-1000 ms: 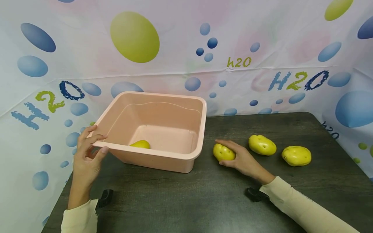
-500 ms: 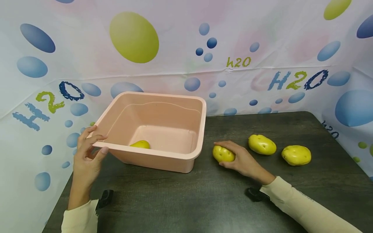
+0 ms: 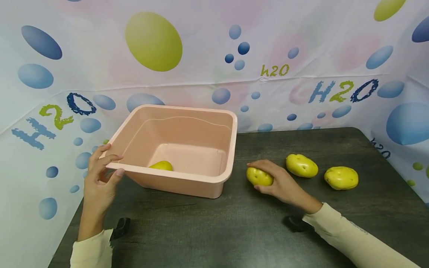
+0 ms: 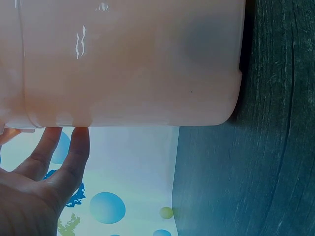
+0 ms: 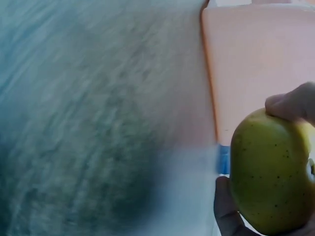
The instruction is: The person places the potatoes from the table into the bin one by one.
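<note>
Right hand [image 3: 283,185] clamped round potato [image 3: 259,176]; skin glossy, so squeeze firmly. Left hand [image 3: 99,186] grips tub [image 3: 181,184] at near left corner; best held steady.

Your right hand [image 3: 281,183] partly covers the held yellow piece [image 3: 258,176]; the tub [image 3: 181,185] hides part of another yellow piece [image 3: 162,166] (your right-wrist view blurs the tabletop [image 5: 83,113]).

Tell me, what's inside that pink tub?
Inside the pink tub, one yellow, potato-shaped thing shows toward the left. The tub's front wall hides its lower part and the nearest strip of floor, so I can't tell whether anything else lies there.
</note>
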Demonstrator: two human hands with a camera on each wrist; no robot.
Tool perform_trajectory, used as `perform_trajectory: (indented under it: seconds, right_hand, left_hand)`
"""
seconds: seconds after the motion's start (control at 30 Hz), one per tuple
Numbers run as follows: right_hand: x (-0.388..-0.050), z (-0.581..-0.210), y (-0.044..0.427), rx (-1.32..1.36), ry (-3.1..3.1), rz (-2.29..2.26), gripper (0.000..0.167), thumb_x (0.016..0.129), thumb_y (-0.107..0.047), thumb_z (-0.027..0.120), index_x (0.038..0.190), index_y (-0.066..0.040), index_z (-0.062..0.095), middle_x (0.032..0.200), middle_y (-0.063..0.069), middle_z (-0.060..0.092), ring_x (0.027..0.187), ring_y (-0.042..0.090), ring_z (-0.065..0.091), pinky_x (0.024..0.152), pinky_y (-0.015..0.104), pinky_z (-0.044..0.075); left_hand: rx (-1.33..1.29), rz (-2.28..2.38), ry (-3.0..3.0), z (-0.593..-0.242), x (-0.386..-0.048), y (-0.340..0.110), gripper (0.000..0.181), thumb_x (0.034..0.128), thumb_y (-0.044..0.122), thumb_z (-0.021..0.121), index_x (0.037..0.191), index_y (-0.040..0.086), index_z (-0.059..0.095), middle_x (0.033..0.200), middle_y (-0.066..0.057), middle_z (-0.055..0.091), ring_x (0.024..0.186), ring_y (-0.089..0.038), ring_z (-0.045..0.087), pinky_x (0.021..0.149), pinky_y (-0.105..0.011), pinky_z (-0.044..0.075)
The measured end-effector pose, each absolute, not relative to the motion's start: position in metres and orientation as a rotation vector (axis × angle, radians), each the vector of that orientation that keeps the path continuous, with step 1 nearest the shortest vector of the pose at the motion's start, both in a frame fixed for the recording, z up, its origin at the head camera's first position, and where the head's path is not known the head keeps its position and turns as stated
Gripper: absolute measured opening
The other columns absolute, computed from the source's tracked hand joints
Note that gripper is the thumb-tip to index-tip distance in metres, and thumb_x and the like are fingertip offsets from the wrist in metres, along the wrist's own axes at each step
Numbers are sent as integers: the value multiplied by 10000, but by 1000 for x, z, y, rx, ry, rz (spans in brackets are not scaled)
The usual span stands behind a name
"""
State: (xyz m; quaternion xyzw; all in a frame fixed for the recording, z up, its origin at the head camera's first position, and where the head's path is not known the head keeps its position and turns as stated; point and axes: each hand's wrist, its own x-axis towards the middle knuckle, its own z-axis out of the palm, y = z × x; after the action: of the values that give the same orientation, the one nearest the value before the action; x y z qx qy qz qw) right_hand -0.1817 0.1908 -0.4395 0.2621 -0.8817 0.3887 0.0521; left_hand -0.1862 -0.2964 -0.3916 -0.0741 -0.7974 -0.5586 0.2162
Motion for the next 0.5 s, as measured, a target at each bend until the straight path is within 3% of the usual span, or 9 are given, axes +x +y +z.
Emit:
perform_trajectory:
  seconds: [0.5]
  right_hand:
    - [-171,-413,189,833,-2748,1249,605,848,-77,844,1405,-203,643,1401,74,644,1172,269,655,869,363,586]
  left_hand:
    - [-239,-1538,-2200,-392,-187,-297,348,965,-18,698,1301,-83,634,1627,10,365,1411,-263,445,964,-84,489]
